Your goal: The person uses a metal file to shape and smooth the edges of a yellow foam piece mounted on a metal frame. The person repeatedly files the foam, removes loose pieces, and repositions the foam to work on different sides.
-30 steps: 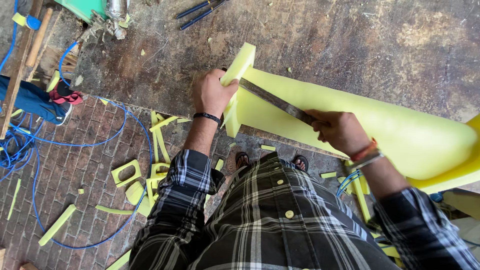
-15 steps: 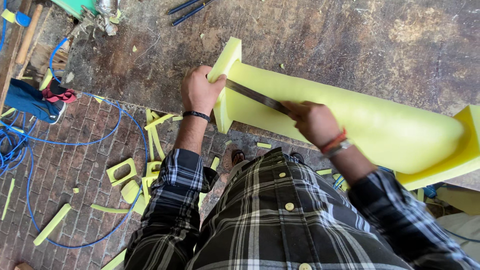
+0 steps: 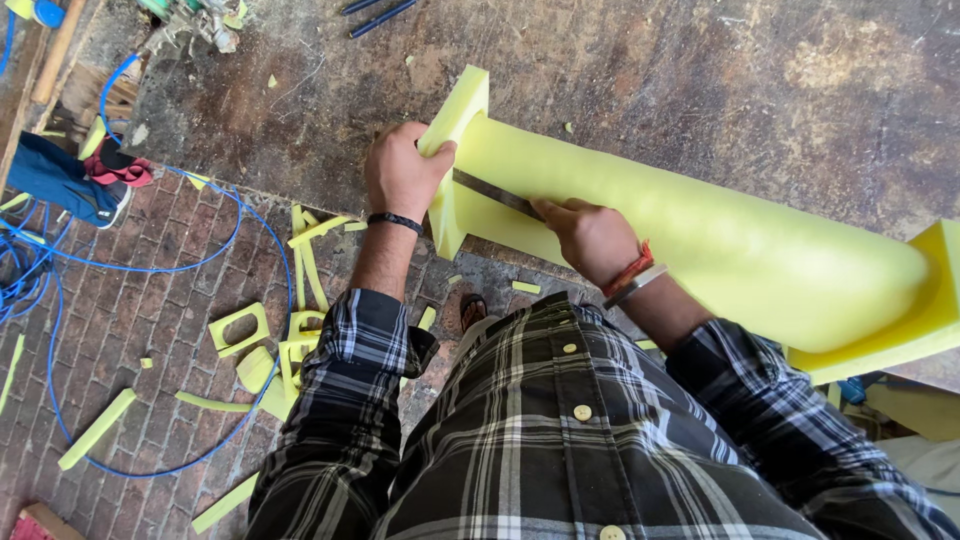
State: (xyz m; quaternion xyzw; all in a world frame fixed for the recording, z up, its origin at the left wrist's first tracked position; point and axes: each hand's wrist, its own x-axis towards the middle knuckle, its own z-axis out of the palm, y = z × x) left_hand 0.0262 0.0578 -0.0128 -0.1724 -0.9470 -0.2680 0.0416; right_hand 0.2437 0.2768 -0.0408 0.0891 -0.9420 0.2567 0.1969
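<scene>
1. Left hand (image 3: 400,175): clenched on the flat end flange of a long yellow foam block (image 3: 700,225), thumb over the flange's upper edge, a dark band at the wrist.
2. Right hand (image 3: 590,238): fist closed on the handle of a long knife (image 3: 495,193); the handle itself is hidden in the palm, and red and white bands sit at the wrist.
3. Knife: grey blade lying along the near face of the foam, its tip just beside the left-hand flange.
4. Foam block: rounded body with a square flange at each end, resting on the worn workbench (image 3: 700,70) along its near edge; the right-hand flange overhangs that edge.
5. Near the workbench's far edge: two dark pens (image 3: 372,12).
6. Brick floor (image 3: 120,330) below the near edge: yellow foam offcuts (image 3: 240,330) scattered among loops of blue cable (image 3: 60,250).
7. Foreground: the person's plaid shirt (image 3: 560,440).
</scene>
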